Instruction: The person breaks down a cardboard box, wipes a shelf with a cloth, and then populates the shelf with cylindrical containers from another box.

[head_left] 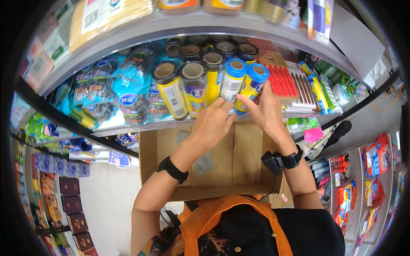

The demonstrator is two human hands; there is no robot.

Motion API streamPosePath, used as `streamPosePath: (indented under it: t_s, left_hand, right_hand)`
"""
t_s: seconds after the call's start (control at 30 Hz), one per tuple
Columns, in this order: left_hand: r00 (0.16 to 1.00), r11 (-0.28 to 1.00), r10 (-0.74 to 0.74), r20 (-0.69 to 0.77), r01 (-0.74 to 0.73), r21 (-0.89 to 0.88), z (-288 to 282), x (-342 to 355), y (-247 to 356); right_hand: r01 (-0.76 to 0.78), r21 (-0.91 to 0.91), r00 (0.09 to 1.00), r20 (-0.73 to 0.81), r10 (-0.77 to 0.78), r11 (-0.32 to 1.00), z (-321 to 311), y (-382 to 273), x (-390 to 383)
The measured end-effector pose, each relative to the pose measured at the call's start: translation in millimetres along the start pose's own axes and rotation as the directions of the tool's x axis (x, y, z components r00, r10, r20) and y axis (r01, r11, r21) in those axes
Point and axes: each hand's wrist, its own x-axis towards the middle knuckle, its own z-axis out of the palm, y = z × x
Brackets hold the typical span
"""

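Observation:
Several bin bag rolls with hollow cardboard cores stand upright on the shelf, some black (170, 90) and two blue. My right hand (267, 111) grips the right-hand blue roll (252, 87), thumb on its left side and fingers on its right; this roll leans to the right. Just left of it, my left hand (213, 121) has its fingers curled against the lower front of the other blue roll (233, 79), which has a white label panel. The fingertips of my left hand are partly hidden.
Below the shelf edge sits an open cardboard box (220, 155) with small crumpled pieces inside. Bagged scourers (96, 83) lie left of the rolls, red packs (279, 81) to the right. An upper shelf (205, 27) overhangs them. More stocked shelves (354, 187) stand behind on the right.

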Motion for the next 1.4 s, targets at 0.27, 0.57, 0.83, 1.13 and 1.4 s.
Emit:
streamPosePath:
  t_s: [0.27, 0.57, 0.83, 1.13, 1.4]
  left_hand:
    - [0.614, 0.979, 0.148, -0.775, 0.018, 0.201, -57.4, -9.3, 8.2]
    - [0.637, 0.97, -0.196, -0.746, 0.238, -0.052, -44.1, 7.5, 0.6]
    - [0.593, 0.977, -0.186, -0.783, 0.193, -0.086, -40.1, -5.0, 3.1]
    - [0.478, 0.896, -0.214, -0.852, -0.252, -0.367, -90.6, -70.8, 28.2]
    - [0.634, 0.583, -0.48, -0.607, -0.287, -0.76, -100.8, -102.6, 26.0]
  right_hand:
    - [0.037, -0.057, 0.999, -0.018, -0.038, 0.998, 6.9, 3.2, -13.3]
    - [0.022, -0.08, 0.988, 0.152, -0.01, 0.997, -20.4, -1.5, -8.1]
    - [0.234, -0.345, 0.962, -0.051, -0.267, 0.909, -45.7, -40.1, -5.2]
    - [0.406, -0.151, 0.913, 0.04, -0.405, 0.901, -16.8, -113.3, 19.3]
    - [0.288, 0.135, 0.809, 0.496, -0.316, 0.948, -26.2, -145.5, -12.6]
